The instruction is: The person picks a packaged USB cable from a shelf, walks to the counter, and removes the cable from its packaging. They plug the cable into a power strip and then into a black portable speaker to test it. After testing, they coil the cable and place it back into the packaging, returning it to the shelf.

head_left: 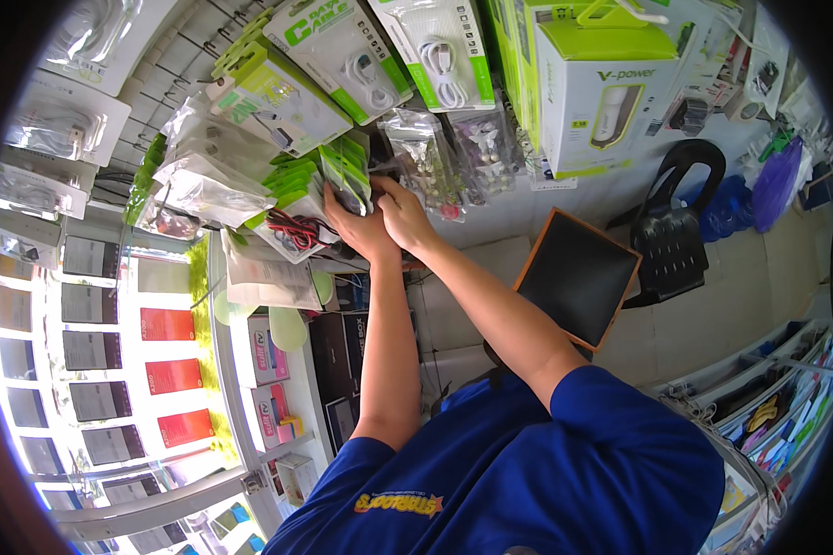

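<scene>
Clearly close together, the left hand (363,231) and right hand (405,218) curl around the lower end of a flat, green-topped packet (344,172) in the crowded display, though how firmly the fingers grip cannot be told. With a row of thin green-and-white packets (292,181) and a coiled red-and-black cable (292,229) just beside it, a sideways tug could snag a neighbour and pull it down.
</scene>
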`<action>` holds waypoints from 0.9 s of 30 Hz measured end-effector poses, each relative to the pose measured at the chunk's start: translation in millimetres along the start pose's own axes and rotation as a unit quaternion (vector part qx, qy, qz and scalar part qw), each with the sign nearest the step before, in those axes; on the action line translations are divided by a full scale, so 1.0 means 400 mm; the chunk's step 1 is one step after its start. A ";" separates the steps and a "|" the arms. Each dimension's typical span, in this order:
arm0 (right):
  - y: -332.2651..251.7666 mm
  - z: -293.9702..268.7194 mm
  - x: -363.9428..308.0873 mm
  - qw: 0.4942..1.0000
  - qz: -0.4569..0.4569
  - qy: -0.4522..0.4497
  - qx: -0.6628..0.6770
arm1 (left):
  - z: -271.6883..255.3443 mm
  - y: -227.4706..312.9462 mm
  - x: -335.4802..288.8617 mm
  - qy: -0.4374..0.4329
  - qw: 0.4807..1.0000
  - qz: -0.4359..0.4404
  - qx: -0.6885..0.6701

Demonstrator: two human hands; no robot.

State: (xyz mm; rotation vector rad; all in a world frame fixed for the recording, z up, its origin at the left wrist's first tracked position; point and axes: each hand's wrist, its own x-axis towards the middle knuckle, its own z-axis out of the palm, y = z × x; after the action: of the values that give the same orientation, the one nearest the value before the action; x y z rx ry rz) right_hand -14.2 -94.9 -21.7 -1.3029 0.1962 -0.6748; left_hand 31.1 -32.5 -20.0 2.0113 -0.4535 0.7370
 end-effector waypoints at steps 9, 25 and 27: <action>0.019 0.011 0.005 0.988 -0.026 0.142 -0.050 | 0.039 -0.011 0.016 0.107 0.994 -0.012 0.004; 0.067 0.027 0.086 0.943 0.049 0.292 -0.152 | 0.015 -0.016 0.017 0.102 0.994 0.024 0.007; 0.082 0.029 0.088 0.950 0.033 0.272 -0.150 | 0.009 -0.011 0.015 0.105 0.994 0.023 0.004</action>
State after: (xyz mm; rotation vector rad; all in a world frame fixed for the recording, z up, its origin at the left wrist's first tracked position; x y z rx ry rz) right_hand 30.9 -101.7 -40.9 -1.3639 0.8143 -0.9639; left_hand 39.2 -33.3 -20.3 1.9108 -0.3745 0.9689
